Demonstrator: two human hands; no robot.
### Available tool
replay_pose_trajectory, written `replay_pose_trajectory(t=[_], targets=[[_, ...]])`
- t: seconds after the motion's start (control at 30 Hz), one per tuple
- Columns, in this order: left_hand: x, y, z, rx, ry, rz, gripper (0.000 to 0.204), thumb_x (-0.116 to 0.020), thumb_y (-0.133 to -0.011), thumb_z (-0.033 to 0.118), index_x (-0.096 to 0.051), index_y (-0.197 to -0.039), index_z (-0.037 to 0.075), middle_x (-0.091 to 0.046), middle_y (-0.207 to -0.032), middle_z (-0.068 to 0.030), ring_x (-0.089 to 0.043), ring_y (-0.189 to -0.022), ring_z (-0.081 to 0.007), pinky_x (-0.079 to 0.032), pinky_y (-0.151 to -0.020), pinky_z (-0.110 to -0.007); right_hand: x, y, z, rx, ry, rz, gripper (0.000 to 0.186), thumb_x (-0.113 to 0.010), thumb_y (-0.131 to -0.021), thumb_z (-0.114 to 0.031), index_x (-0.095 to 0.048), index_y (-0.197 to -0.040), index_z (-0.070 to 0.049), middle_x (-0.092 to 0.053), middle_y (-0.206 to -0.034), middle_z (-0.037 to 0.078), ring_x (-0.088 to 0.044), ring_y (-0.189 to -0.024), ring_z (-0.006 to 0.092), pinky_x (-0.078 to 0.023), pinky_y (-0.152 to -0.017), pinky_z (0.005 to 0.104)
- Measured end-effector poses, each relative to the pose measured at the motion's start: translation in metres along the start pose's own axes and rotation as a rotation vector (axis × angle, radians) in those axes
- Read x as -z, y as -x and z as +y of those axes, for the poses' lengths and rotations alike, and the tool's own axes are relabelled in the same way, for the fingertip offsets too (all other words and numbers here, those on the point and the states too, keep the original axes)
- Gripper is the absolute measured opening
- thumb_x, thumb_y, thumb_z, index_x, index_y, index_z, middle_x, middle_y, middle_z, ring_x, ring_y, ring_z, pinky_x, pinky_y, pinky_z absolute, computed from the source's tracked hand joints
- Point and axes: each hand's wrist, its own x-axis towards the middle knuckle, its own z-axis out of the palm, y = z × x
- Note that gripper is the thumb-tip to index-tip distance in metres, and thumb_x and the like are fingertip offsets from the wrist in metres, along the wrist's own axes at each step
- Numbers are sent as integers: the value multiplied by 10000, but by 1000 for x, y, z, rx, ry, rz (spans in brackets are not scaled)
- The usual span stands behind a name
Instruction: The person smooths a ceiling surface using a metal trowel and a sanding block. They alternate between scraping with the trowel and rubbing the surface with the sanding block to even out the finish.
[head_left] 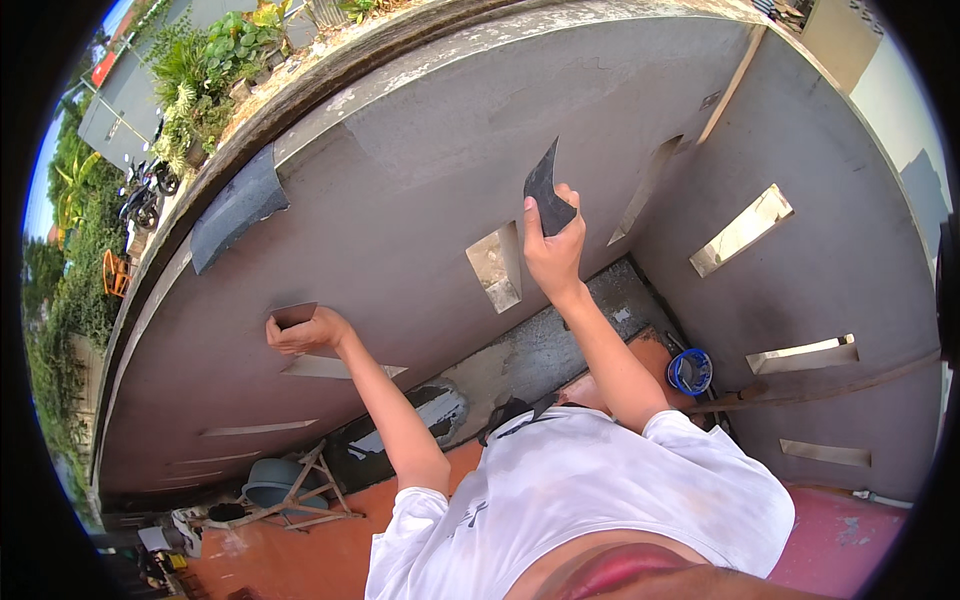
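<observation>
My right hand is raised in front of the grey wall, its fingers wrapped round a dark curled sheet that looks like sandpaper. The sheet's pointed upper end bends away from the hand. Farther left, my left hand is closed on a small flat brownish piece, also like sandpaper. That piece is at the wall surface, but whether it presses on it I cannot tell. Between the hands is a rectangular opening through the wall.
A dark sheet hangs over the wall's top edge. Behind my right elbow stands a blue-rimmed bucket. A wooden trestle and a grey tub are at lower left. Another wall with slots meets this one at right.
</observation>
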Motion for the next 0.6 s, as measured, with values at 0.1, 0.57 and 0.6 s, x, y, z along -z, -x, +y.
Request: replay_pose_trajectory(t=[0.1,0.57,0.6], targets=[[-4,9,6,-41,5,89,296,-620,-904,183,-520,-1121,11,-551,-1043,-118,-565,-967,-321,-417,-857,-459,-42,-32,-10,161,-16,7,188,-645,-992,-118,-502,-1053,-13,-547,-692,89,-507,-510,203,-429,-511,352],[-5,14,15,33,191,64,149,-424,-946,-125,-482,-1045,-30,-478,-1018,-158,-524,-887,-309,-470,-824,-419,-141,-80,-52,443,-229,-228,307,-721,-968,-194,-639,-1039,93,-543,-538,101,-516,-389,230,-375,-392,326],[-5,14,14,34,197,65,139,-431,-949,-112,-480,-1050,-29,-477,-1021,-158,-524,-888,-305,-471,-823,-419,-138,-74,-47,437,-192,-259,307,-717,-970,-195,-640,-1038,94,-555,-543,105,-527,-396,236,-386,-396,323]])
